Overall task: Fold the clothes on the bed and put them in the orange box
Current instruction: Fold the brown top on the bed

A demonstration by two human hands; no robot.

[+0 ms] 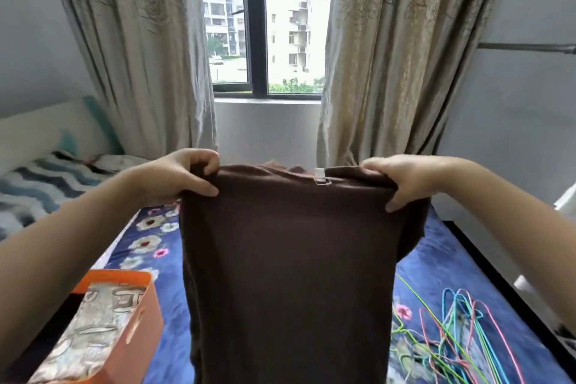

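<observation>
Hanging brown garment (290,259), top corners (both) pinched by left hand (184,174), right hand (402,181) fingers

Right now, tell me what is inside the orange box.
The orange box holds a folded grey patterned cloth on top. Anything beneath it is covered and cannot be seen.

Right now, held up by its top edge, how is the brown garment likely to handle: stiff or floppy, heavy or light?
Probably floppy: the brown garment hangs straight down from where the left hand and right hand grip it, and bunches there. It looks fairly light, since fingertip grips hold it. It will likely sag if one hand lets go.
</observation>
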